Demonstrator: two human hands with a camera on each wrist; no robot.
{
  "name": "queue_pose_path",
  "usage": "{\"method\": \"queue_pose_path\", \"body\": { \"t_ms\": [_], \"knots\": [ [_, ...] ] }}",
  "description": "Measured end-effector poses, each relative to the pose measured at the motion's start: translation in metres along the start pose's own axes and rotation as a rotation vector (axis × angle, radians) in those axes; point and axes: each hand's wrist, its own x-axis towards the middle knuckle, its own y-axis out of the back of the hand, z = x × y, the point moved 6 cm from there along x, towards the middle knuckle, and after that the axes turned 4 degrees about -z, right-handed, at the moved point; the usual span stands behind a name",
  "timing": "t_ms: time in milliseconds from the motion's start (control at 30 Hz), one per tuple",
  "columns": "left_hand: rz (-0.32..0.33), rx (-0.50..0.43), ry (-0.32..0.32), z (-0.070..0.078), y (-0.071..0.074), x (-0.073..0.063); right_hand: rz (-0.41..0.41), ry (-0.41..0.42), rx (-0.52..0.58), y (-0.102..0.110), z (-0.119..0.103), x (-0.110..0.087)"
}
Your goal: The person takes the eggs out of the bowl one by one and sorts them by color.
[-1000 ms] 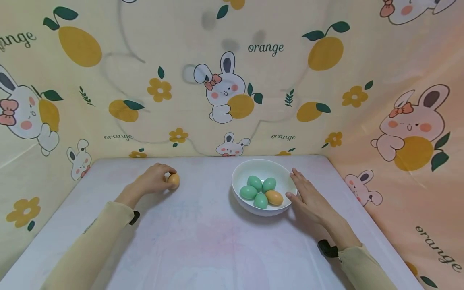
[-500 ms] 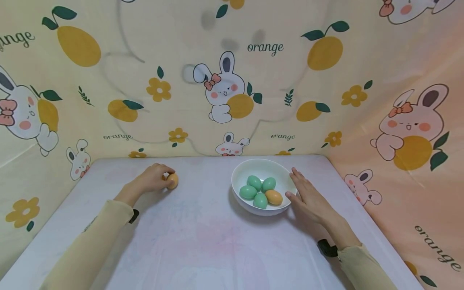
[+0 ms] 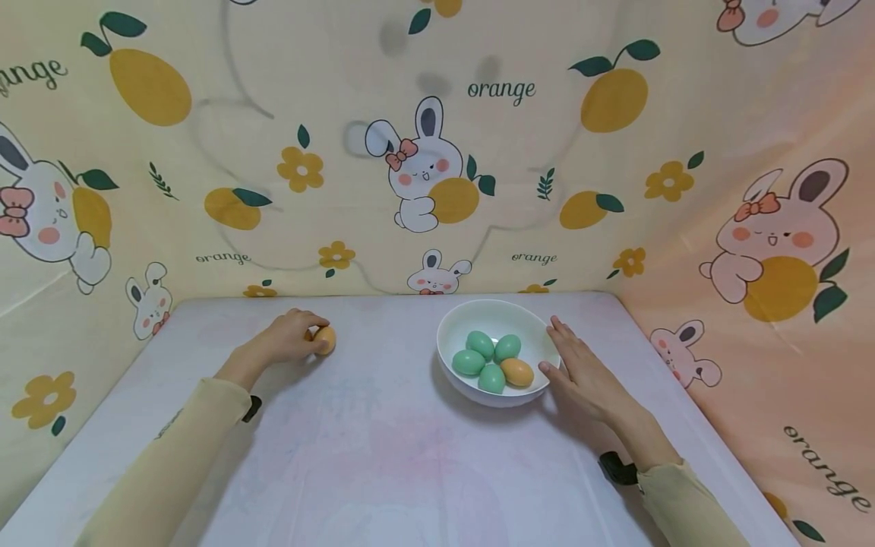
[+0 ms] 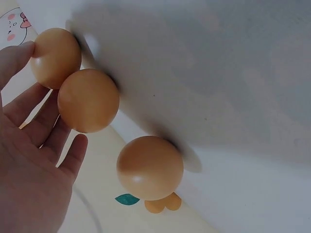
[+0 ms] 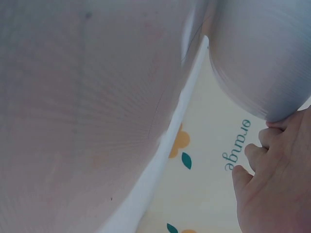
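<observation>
Eggs under my left hand [image 3: 287, 339], bowl [image 3: 478, 317] by my right hand [image 3: 581, 372].
My left grip curled loosely against orange eggs [image 4: 88, 100] near the counter's [image 3: 383, 456] far left; my right grip lay flat and open, fingertips touching the bowl's wall toward the far right edge.

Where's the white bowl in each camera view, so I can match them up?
Head: white bowl right of centre, right hand touching its side.
Left wrist: not in it.
Right wrist: top right, its curved wall against the fingertips.
Shared landmark: the pale tabletop.
</observation>
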Motion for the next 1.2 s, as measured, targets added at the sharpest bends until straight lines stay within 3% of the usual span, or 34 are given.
{"method": "queue_pose_path", "body": {
  "t_ms": [333,700,967,1200],
  "knots": [
    [0.025,-0.016,-0.007,0.002,0.0,-0.002,-0.006,-0.005,0.004,0.0,0.0,-0.001],
    [0.131,-0.12,-0.063,0.019,0.004,0.0,-0.01,-0.016,0.002,-0.001,0.001,-0.001],
    [0.226,-0.191,-0.087,0.046,0.008,0.005,-0.011,-0.016,0.002,-0.001,0.001,0.0],
    [0.344,-0.251,-0.171,0.076,0.008,0.014,-0.01,-0.014,-0.002,-0.001,0.001,0.0]
  ]
}}
